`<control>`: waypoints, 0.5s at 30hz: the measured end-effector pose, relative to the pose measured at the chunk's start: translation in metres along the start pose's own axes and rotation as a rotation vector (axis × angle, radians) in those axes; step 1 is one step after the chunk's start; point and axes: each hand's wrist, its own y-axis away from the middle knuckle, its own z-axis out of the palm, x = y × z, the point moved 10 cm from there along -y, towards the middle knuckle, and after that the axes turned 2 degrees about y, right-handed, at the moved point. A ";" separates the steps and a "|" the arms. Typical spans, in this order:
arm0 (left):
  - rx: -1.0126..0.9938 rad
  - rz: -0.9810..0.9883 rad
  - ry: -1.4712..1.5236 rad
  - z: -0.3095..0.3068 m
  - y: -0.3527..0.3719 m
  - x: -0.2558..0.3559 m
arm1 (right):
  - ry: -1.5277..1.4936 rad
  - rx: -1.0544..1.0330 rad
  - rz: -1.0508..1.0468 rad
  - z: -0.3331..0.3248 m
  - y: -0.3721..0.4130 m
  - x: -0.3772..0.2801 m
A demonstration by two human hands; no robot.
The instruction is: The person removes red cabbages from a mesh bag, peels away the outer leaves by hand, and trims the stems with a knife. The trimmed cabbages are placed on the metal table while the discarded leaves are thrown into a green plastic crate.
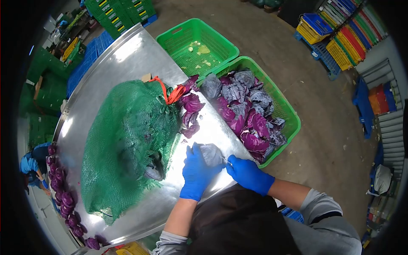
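Observation:
A red cabbage (211, 154) with a dull greyish-purple bloom rests at the front edge of the metal table, and my left hand (198, 173), in a blue glove, is wrapped round its near side. My right hand (250, 173), also gloved in blue, is closed on a small knife (228, 161); only a short piece of it shows, its tip against the cabbage. Left of my hands lies a green mesh sack (123, 140) with a red tie (173, 95), its mouth towards me and a cabbage (154, 168) inside it. Loose purple leaves (191, 108) lie beyond my left hand.
A green crate (293, 123) full of purple leaves adjoins the table (127, 55) on the right. Behind it stands another green crate (195, 25) with a few scraps. Trimmed red cabbages (63, 199) line the table's left edge, where another person (32, 163) bends.

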 end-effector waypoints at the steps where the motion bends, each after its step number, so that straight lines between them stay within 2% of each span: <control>1: 0.004 -0.001 -0.023 0.000 0.000 -0.001 | 0.030 -0.019 -0.066 -0.001 0.002 -0.007; 4: 0.077 0.054 -0.108 0.003 -0.003 0.001 | 0.047 -0.137 -0.025 0.010 0.000 0.002; 8: 0.128 0.057 -0.132 0.001 -0.004 0.010 | -0.076 -0.067 -0.081 0.029 -0.016 0.023; 11: 0.079 0.024 -0.114 0.000 -0.007 0.004 | -0.022 -0.111 -0.036 0.038 -0.023 0.027; 13: 0.119 0.055 -0.079 -0.002 -0.008 0.005 | 0.048 -0.138 -0.005 0.046 -0.030 0.035; 15: 0.114 0.040 -0.099 -0.002 -0.005 0.007 | -0.034 -0.157 -0.009 0.052 -0.037 0.037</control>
